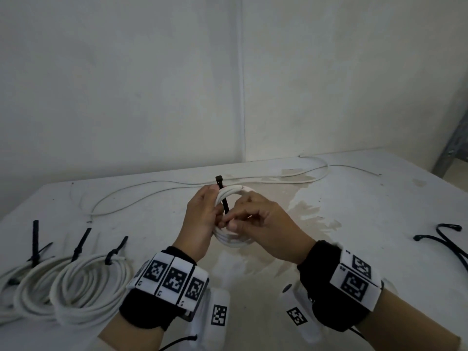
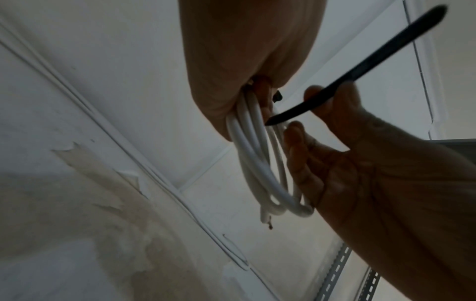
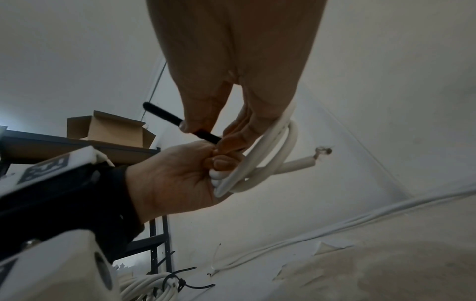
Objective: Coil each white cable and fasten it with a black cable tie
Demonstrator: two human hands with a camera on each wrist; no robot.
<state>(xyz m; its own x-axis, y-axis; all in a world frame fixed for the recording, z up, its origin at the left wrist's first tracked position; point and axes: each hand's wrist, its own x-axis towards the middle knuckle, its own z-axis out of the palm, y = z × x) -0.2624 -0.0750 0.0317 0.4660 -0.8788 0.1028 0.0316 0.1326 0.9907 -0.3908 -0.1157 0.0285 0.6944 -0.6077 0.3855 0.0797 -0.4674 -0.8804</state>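
Observation:
Above the middle of the table point(image 1: 354, 211) my left hand point(image 1: 215, 209) grips a small coil of white cable point(image 1: 233, 240), thumb on top and fingers through the loop. A black cable tie point(image 1: 222, 196) lies across the coil, its head sticking up past the left thumb. My right hand point(image 1: 231, 221) pinches the tie's lower part between thumb and forefinger, just in front of the coil. In the left wrist view the tie point(image 2: 360, 75) slants up to the right and its pointed tip sits beside the coil point(image 2: 257, 163). The right wrist view shows the coil's bare cut end point(image 3: 319, 152) jutting right.
Three tied coils point(image 1: 83, 287) lie at the front left. Loose white cables point(image 1: 177, 186) run along the back of the table. Spare black ties point(image 1: 443, 239) lie at the right edge. A metal rack point(image 1: 453, 148) stands to the right, and a shelf with a cardboard box point(image 3: 110, 130) on my left.

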